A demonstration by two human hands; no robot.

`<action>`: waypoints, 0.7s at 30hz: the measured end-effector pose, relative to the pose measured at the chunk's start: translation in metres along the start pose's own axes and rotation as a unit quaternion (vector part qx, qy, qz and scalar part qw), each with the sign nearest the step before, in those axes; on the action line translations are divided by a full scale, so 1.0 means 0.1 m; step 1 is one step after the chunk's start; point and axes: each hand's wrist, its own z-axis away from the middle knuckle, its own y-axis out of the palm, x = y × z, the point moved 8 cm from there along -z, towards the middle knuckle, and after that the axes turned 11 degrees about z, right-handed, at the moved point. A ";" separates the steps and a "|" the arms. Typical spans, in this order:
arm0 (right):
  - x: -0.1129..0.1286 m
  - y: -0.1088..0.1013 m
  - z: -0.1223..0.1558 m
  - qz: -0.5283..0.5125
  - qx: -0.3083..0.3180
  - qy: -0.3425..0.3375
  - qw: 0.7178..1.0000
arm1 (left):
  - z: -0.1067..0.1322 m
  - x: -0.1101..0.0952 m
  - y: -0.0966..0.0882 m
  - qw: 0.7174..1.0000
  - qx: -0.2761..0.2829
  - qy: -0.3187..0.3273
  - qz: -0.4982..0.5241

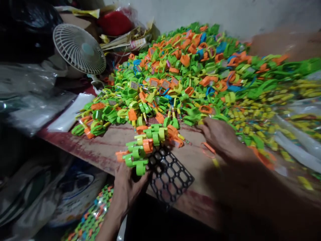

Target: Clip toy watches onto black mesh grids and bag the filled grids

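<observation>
My left hand is closed on the edge of a black plastic grid tray with oblong openings. Green, orange and yellow plastic pieces, looped like small toy watches, fill the tray's far-left part; its near-right openings are bare. At the front edge of a big heap of similar pieces, my right hand reaches down with bent fingers drawn together. A yellow-green bit shows at its fingertips, too blurred to make out. Under that hand lies a thin orange loop.
A worn wooden table carries the heap, with many small yellow pieces on the right. White fan and clear plastic bags stand at the left. Below the table edge sits a bag of colourful pieces.
</observation>
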 end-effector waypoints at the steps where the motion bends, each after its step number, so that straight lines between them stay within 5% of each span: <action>1: 0.03 -0.10 0.07 -0.077 -0.049 0.003 0.996 | -0.01 0.00 0.01 1.000 0.008 -0.005 -0.002; 3: 0.21 -0.15 0.29 -0.269 -0.092 -0.014 0.959 | -0.01 0.01 0.04 1.000 0.018 -0.006 -0.014; 6: 0.77 0.11 0.66 -0.423 -0.003 -0.063 0.904 | -0.02 0.02 0.06 1.000 0.019 -0.008 -0.018; 9: 1.16 0.39 0.87 -0.452 0.059 -0.043 0.889 | -0.01 0.04 0.08 1.000 0.017 0.000 -0.020; 12: 1.28 0.49 0.87 -0.465 0.069 -0.018 0.882 | 0.01 0.05 0.09 0.999 0.016 0.008 -0.029; 21: 1.44 0.28 0.88 -0.377 -0.076 -0.168 0.908 | 0.02 0.01 0.07 1.000 -0.012 0.015 -0.025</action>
